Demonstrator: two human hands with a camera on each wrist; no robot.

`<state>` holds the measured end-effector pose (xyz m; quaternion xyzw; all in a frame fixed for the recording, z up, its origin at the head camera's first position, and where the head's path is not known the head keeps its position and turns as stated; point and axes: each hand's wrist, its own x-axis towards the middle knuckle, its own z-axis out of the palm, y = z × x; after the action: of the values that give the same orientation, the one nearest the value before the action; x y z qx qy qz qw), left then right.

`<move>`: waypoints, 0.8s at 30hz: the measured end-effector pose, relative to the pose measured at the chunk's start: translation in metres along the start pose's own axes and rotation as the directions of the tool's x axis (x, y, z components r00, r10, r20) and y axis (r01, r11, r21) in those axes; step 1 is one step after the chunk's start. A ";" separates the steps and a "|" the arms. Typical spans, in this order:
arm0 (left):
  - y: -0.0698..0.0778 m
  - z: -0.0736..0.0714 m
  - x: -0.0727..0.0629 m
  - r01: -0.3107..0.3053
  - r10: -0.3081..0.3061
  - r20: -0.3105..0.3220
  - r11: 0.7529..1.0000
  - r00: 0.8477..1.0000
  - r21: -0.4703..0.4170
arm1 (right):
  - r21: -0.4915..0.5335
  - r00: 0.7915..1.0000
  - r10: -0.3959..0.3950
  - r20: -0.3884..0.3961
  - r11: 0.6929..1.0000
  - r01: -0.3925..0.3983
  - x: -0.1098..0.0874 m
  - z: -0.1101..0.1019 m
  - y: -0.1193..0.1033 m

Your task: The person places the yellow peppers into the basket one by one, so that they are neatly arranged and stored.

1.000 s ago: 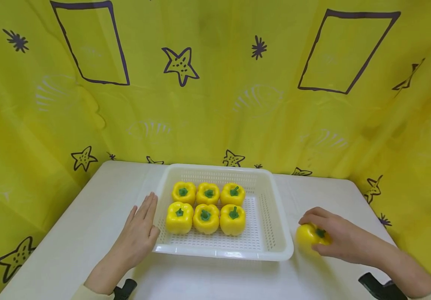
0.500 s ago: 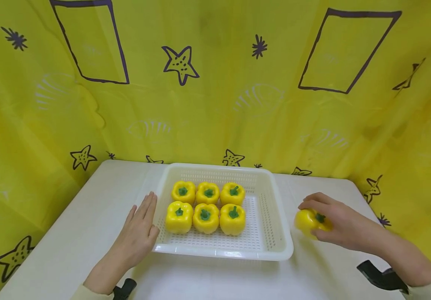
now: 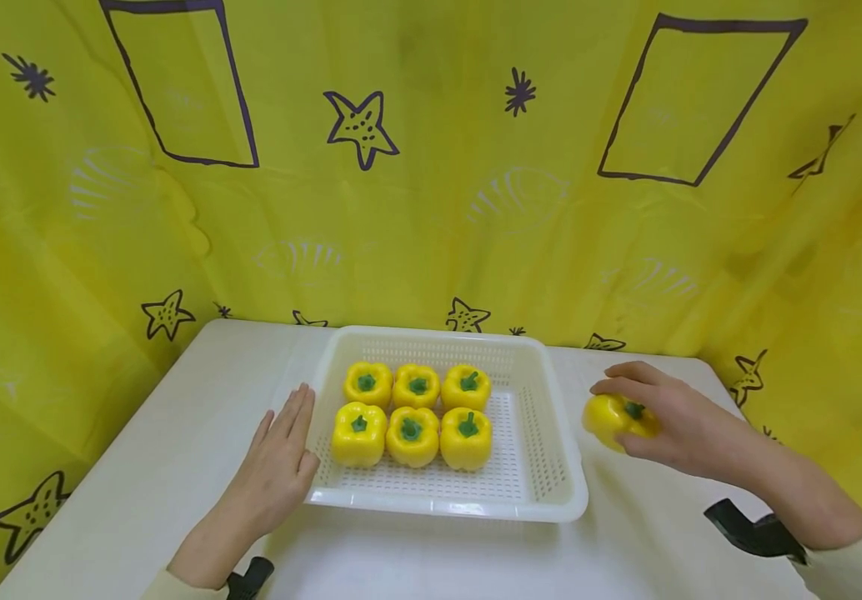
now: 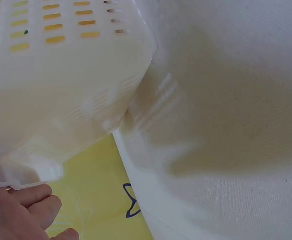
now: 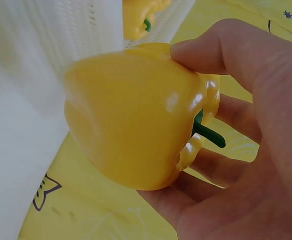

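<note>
A white plastic basket (image 3: 446,506) with slotted walls holds two rows of yellow bell peppers (image 3: 413,437), green stems up, toward its left and middle. My left hand (image 3: 281,462) lies with straight fingers along the basket's left rim; in the left wrist view its fingers (image 4: 40,205) show at the rim. To the right of the basket, my right hand (image 3: 674,421) grips another yellow bell pepper (image 3: 611,418) between thumb and fingers, above the table. The right wrist view shows this bell pepper (image 5: 130,115) close up, its green stem facing the palm.
The basket stands on a white table (image 3: 138,467). Behind the table and along both sides hangs a yellow curtain (image 3: 431,208) printed with stars and shells. The basket's right-hand part shows bare slotted floor (image 3: 509,433). Each wrist carries a black strap (image 3: 754,529).
My right hand has lifted the bell pepper up and away from me, slightly leftward toward the basket. The left hand and the basket have stayed in place.
</note>
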<state>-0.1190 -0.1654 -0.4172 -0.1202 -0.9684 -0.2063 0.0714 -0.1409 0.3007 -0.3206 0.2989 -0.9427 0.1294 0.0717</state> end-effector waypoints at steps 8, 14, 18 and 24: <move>0.000 -0.001 0.001 0.001 -0.001 0.002 1.000 1.000 -0.005 | -0.015 1.000 0.026 0.014 1.000 -0.025 0.010 -0.007 -0.005; 0.000 -0.001 0.000 -0.001 0.001 0.002 1.000 1.000 -0.006 | 0.006 1.000 0.021 0.010 1.000 -0.021 0.019 -0.009 -0.010; -0.001 -0.001 0.001 0.002 -0.001 0.002 1.000 1.000 -0.013 | 0.028 0.999 0.042 0.020 0.999 -0.042 0.024 -0.007 -0.014; 0.000 0.000 0.001 0.002 -0.002 0.003 1.000 1.000 -0.017 | 0.048 1.000 0.028 0.001 0.998 -0.028 0.030 -0.005 -0.017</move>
<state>-0.1198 -0.1655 -0.4169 -0.1200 -0.9669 -0.2147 0.0686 -0.1550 0.2721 -0.3061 0.2873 -0.9435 0.1528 0.0628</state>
